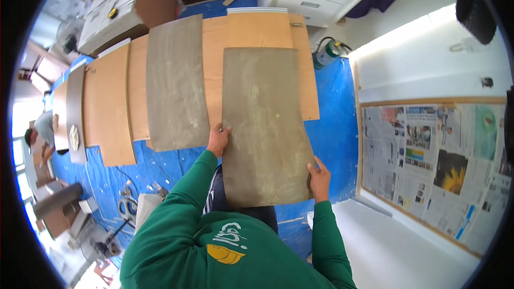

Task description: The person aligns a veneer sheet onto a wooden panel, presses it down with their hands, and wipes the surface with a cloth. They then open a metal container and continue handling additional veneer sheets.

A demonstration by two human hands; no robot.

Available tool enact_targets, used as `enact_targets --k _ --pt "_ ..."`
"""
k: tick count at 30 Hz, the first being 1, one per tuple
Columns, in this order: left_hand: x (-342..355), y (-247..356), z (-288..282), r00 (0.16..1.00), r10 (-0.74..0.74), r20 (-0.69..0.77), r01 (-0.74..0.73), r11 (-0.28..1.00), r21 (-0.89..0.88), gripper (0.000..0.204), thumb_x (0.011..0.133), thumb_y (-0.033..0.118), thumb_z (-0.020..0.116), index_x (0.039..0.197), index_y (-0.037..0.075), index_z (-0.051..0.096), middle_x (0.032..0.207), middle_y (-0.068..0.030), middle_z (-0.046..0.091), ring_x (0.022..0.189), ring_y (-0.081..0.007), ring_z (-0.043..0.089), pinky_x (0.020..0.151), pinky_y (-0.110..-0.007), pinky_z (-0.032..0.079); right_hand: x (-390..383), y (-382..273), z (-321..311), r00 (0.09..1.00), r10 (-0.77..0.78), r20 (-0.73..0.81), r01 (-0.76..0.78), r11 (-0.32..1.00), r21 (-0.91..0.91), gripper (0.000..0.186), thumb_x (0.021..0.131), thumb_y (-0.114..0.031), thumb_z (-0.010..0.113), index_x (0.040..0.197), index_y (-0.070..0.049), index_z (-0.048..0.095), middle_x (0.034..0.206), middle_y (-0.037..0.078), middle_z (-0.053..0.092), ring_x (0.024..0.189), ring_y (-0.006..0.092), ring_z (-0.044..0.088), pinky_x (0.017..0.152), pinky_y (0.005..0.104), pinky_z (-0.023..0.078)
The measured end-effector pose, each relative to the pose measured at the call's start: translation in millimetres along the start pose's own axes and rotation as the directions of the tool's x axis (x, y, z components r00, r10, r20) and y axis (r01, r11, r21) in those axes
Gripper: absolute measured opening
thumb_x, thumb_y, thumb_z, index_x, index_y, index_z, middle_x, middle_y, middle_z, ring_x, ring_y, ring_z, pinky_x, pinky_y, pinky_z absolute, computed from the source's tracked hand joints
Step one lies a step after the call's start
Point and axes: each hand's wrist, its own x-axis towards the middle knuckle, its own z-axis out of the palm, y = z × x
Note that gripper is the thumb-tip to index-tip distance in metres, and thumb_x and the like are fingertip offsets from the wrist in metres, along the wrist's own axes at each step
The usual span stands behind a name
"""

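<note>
A grey-brown laminate sheet (pixel 262 123) with pale smears spans the space before me, its far part over the wooden boards. At its left edge my left hand (pixel 218 140) is closed, thumb on top and fingers going underneath. My right hand (pixel 319 178) grips the right edge lower down, nearer to my body. A second grey-brown sheet (pixel 176 85) lies on the boards just left of the one I hold. Beneath both is a light wooden panel (pixel 306 75), and another board with a white edge strip (pixel 258 27) shows beyond my sheet.
Blue sheeting (pixel 336 123) covers the floor. More boards (pixel 110 107) extend leftward, toward a co-worker (pixel 44 131) bending at the far left. A fan (pixel 99 243) stands at lower left. A newspaper-covered panel (pixel 433 166) is on the right, a green canister (pixel 327 53) beyond the boards.
</note>
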Motion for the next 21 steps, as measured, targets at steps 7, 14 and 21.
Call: enact_targets --k 7,14,21 --pt "26 53 1 0.998 0.033 -0.060 -0.034 0.999 -0.024 0.053 0.107 0.020 0.073 0.148 -0.010 0.061 0.128 -0.0187 0.075 0.111 -0.0255 0.073 0.091 -0.039 0.061 73 -27 6 0.988 -0.054 0.146 0.040 0.995 0.095 0.053 0.101 -0.011 0.080 0.149 0.004 0.065 0.121 0.014 0.080 0.104 0.0150 0.074 0.092 0.0320 0.058" --pt "47 84 -8 0.991 0.031 -0.133 -0.042 0.996 -0.076 0.059 0.106 0.020 0.074 0.153 -0.010 0.056 0.126 -0.0191 0.075 0.110 -0.0247 0.073 0.092 -0.040 0.062 97 -50 21 0.976 -0.037 0.213 0.011 0.992 0.122 0.051 0.103 -0.012 0.078 0.150 0.004 0.063 0.124 0.015 0.079 0.108 0.0160 0.074 0.095 0.0326 0.058" --pt "85 118 3 0.996 0.075 -0.044 -0.080 0.991 -0.106 0.057 0.107 0.019 0.073 0.154 -0.010 0.056 0.127 -0.0189 0.075 0.106 -0.0243 0.075 0.088 -0.039 0.063 126 -61 37 0.982 -0.050 0.184 0.017 0.984 0.179 0.055 0.104 -0.012 0.078 0.151 0.008 0.060 0.137 0.018 0.075 0.119 0.0179 0.072 0.103 0.0326 0.056"
